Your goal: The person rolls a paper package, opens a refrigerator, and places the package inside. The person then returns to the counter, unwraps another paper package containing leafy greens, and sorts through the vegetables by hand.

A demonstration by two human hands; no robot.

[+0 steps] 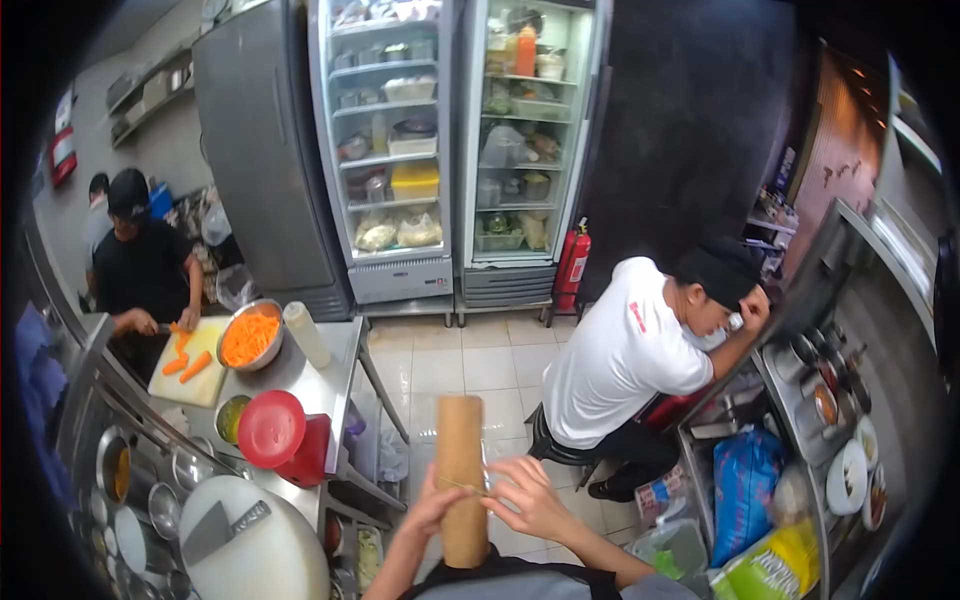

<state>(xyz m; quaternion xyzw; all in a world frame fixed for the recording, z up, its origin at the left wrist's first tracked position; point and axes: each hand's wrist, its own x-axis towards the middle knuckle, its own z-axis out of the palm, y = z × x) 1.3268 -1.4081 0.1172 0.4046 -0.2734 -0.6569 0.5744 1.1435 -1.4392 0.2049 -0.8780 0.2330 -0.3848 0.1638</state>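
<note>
One brown roll (461, 430) is at six o'clock; the left hand (434, 507) has its fingers closed on the nine o'clock side, and the right hand's (523, 500) fingers pinch one thin band (464, 489) at three. Toward ten o'clock the desk (343, 350) carries one red container (280, 430), one bottle (307, 335) and one bowl (268, 361) of shredded carrot (249, 336).
</note>
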